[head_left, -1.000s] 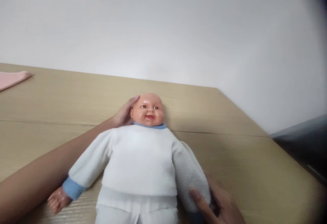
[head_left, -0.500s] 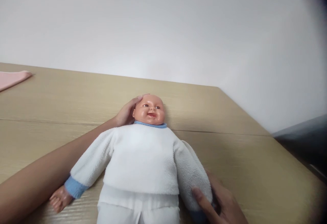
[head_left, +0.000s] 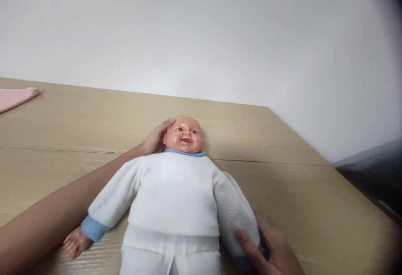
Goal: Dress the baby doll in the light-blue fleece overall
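White-fleeced plastic baby doll (head_left: 174,195) lies face-up on the tan wooden table (head_left: 282,174); left hand (head_left: 154,140) cups its head, fingers together, right hand (head_left: 271,248) pinches its sleeve.

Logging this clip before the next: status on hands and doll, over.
Left hand cups head of plastic-faced baby doll in white fleece suit. Right hand grip on its sleeve end. Doll on back on beige wooden table. Pink cloth far left, apart.
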The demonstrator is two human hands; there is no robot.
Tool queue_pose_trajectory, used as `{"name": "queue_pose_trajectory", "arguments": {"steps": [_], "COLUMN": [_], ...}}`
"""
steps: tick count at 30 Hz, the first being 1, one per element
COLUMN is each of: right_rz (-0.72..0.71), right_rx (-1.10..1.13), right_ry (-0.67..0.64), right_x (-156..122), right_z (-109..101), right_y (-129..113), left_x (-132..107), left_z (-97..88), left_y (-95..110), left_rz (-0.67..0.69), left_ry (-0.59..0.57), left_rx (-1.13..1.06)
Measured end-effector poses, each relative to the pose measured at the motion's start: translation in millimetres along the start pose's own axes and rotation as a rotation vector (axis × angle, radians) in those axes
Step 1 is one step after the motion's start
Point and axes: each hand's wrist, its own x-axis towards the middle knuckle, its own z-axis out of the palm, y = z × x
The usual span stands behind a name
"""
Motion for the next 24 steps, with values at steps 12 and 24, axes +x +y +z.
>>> {"name": "queue_pose_trajectory", "arguments": {"steps": [12, 24], "right_rz": [-0.083, -0.843], "right_rx": [0.074, 0.005], "right_ry": [0.149, 0.715], "right_x": [-1, -29], "right_z": [10, -35], "right_y": [30, -28], "left_x": [-15, -222], "left_z": [-4.5, 150.5], "left_y": [23, -14], "left_rz": [0.150, 0.557], "left_ry": [0.131, -0.492], "left_rx": [0.399, 0.945]}}
